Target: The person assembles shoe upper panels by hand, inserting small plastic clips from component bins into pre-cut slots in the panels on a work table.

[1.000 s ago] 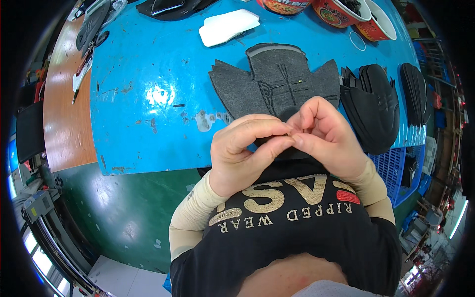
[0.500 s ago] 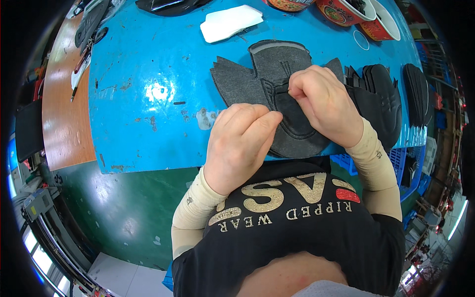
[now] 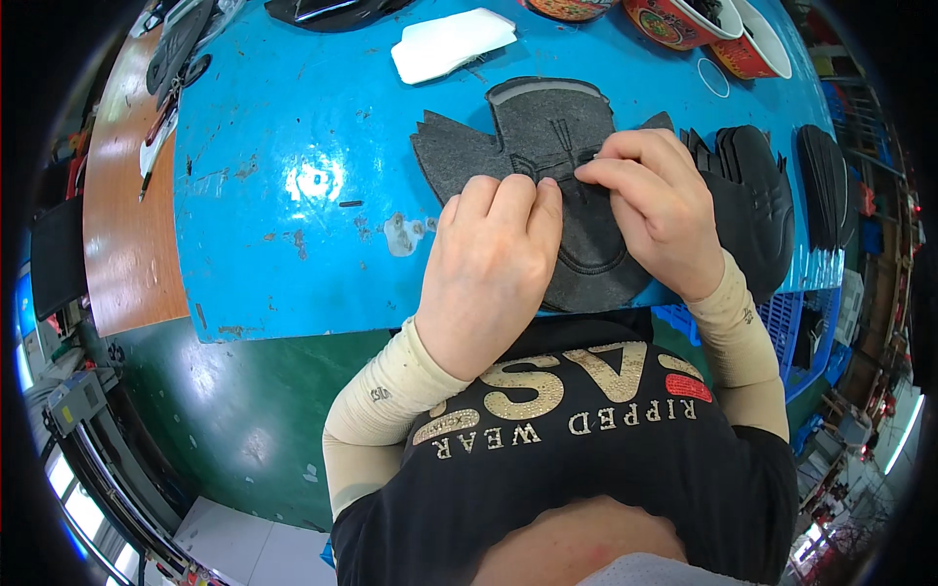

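A stack of dark grey felt-like shoe upper pieces (image 3: 549,105) lies on the blue table, with a black stitched, rounded part (image 3: 589,234) toward me. At its middle, my left hand (image 3: 493,259) is closed, thumb and fingertips pinched on the inner edge of the top shoe upper. Just to the right, my right hand (image 3: 664,210) pinches the same shoe upper with thumb and forefinger. The fingertips of both hands nearly meet; what exactly lies between them is partly hidden.
Black shaped pieces (image 3: 757,205) stand stacked at the right, with more dark pieces (image 3: 826,186) beyond. White sheets (image 3: 454,46) lie at the back. Red bowls (image 3: 674,21) hold small dark bits. Scissors (image 3: 181,83) rest at the left; a blue basket (image 3: 796,332) sits below the table's right edge.
My left hand has moved away from me, up to the middle of the shoe upper. My right hand has shifted slightly right, and the fingertips have come closer together.
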`<state>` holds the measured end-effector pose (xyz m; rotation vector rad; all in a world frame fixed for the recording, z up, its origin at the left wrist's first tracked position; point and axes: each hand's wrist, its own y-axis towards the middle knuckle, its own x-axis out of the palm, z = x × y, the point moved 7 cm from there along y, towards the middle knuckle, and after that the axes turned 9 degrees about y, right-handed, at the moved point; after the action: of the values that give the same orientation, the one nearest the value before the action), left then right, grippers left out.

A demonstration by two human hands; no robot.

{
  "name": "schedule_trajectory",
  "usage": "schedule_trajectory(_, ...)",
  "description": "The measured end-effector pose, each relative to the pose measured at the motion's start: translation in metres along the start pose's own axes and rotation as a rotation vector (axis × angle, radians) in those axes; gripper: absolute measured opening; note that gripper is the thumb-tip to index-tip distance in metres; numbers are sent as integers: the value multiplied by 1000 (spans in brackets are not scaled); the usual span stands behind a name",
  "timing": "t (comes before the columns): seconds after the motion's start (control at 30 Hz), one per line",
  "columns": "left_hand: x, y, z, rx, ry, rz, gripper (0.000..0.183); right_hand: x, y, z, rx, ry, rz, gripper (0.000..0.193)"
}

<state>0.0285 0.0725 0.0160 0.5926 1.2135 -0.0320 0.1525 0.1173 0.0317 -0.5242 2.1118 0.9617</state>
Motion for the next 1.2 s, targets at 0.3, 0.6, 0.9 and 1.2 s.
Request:
schedule_trajectory(0.3,0,-4,-9,-42,-67,19,33,12,-8,-3,2,-13,35,22)
schedule_trajectory(0.6,-8,-4,-11,-98,-23,73,30,12,-10,4,87,12,119,34)
schedule_trajectory(0.9,-4,-3,-10,-84,-1,84,31,15,-8,3,68,-34,75,31)
schedule_trajectory(1.2,-1,3,-9,-60,72,-9,33,20,-7,1,67,-99,57,27)
